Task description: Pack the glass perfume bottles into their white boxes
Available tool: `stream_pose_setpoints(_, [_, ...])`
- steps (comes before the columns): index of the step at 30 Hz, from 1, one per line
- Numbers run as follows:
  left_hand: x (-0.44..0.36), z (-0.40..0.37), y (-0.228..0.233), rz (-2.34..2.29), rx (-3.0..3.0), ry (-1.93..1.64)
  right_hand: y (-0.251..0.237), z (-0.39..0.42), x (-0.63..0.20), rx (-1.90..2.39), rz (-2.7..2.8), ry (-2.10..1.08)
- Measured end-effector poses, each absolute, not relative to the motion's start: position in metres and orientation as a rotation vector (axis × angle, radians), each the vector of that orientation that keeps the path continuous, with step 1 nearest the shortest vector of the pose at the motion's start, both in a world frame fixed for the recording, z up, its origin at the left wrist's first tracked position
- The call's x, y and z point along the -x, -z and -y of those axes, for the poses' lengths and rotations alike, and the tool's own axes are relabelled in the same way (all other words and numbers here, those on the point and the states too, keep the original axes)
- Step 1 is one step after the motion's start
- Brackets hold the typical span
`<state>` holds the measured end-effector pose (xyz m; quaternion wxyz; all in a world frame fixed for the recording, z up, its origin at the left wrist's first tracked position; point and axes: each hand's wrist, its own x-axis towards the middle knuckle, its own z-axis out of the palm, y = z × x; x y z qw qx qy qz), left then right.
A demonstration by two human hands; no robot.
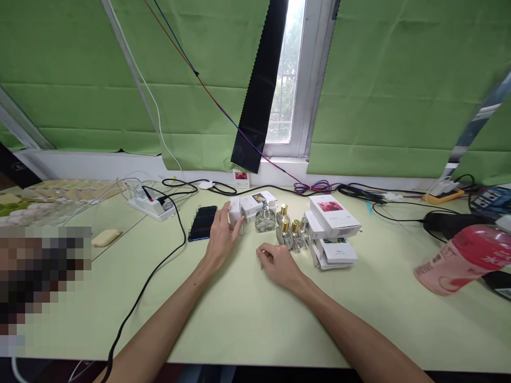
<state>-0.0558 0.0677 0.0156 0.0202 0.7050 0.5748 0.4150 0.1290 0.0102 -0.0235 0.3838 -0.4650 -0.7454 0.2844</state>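
Observation:
My left hand (221,232) has its thumb and fingers around a small upright white box (235,209). A dark phone (202,222) lies just left of that hand. My right hand (279,264) rests on the table with its fingers curled in, and nothing shows in them. Just beyond it stand a clear round glass bottle (265,219) and several small glass bottles with gold caps (285,234). Behind the round bottle lies another white box (257,202). To the right, a white box with a pink picture (333,215) lies on top of other white boxes (337,251).
A pink bottle (459,263) lies at the right. The power strip (155,205) sits at the back left, and a black cable (159,266) runs forward from it. More cables (355,192) line the wall. A blurred-out patch covers the left edge.

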Motion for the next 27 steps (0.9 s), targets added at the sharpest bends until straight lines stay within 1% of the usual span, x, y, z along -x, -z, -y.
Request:
stream_pose_setpoints(4, [0.054, -0.064, -0.017, -1.752, -2.195, -1.398, 0.025, -0.011, -0.129, 1.170, 1.891, -0.719])
stream_pose_setpoints(7, [0.053, -0.061, -0.016, -1.716, -2.261, -1.579, 0.024, -0.011, -0.128, 1.154, 1.860, -0.716])
stream_pose_setpoints(10, [0.050, -0.056, -0.013, -1.569, -2.323, -1.766, 0.022, -0.010, -0.128, 1.113, 1.814, -0.673])
stream_pose_setpoints(12, [0.045, -0.051, -0.008, -1.388, -2.392, -1.795, 0.021, -0.008, -0.127, 1.068, 1.786, -0.603])
stream_pose_setpoints(17, [0.030, -0.035, 0.005, -1.152, -2.439, -1.454, 0.015, -0.006, -0.130, 0.945, 1.677, -0.215])
stream_pose_setpoints(21, [0.024, -0.028, 0.010, -1.090, -2.427, -1.234, 0.007, -0.006, -0.137, 0.907, 1.538, 0.100])
stream_pose_setpoints(24, [0.021, -0.026, 0.010, -1.076, -2.409, -1.092, 0.004, -0.009, -0.143, 0.932, 1.478, 0.227])
stream_pose_setpoints(27, [0.018, -0.025, 0.011, -1.069, -2.414, -0.999, 0.002, -0.012, -0.148, 0.973, 1.453, 0.254])
